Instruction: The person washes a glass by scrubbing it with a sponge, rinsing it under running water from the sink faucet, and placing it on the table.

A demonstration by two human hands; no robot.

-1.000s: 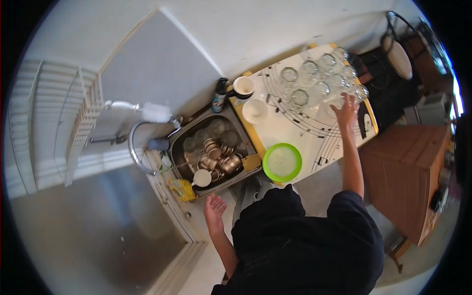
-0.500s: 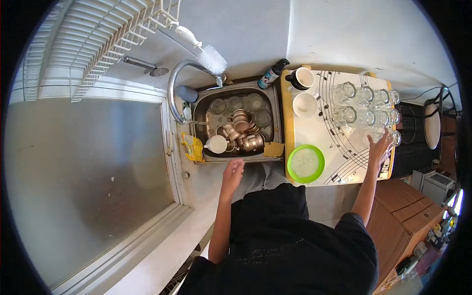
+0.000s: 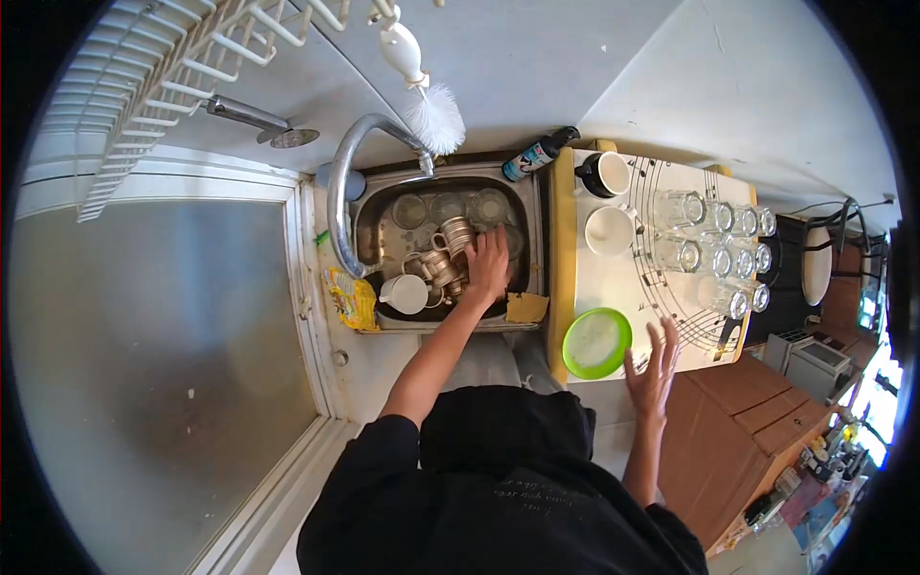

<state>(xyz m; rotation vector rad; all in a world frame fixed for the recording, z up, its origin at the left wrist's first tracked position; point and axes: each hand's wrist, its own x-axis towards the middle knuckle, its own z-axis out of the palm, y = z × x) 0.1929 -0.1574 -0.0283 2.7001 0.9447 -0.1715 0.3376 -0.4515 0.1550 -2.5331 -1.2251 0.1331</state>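
Observation:
My left hand point(image 3: 487, 266) is down in the metal sink point(image 3: 527, 206), at the right side of a heap of brownish cups point(image 3: 441, 266); its fingers are bent, and whether they grip a cup is hidden. Beside the heap lie a white cup point(image 3: 406, 293) and several glasses point(image 3: 409, 211). Over the table's front edge hangs my right hand point(image 3: 654, 372), fingers spread, holding nothing, just right of a green-rimmed plate point(image 3: 596, 343). Rows of upturned clear glasses point(image 3: 680, 255) stand behind it on the table point(image 3: 661, 297).
A curved faucet point(image 3: 342, 192) arches over the sink's left side. Near it are a yellow packet point(image 3: 352, 300) and a hanging white brush point(image 3: 436, 120). A dark bottle point(image 3: 541, 153), a black-and-white mug point(image 3: 606, 175) and a white cup point(image 3: 610, 231) stand to the right.
My left hand has moved from the sink's front edge into the sink by the cups. My right hand has left the glasses and come back toward me, to the table's front edge. The view has shifted.

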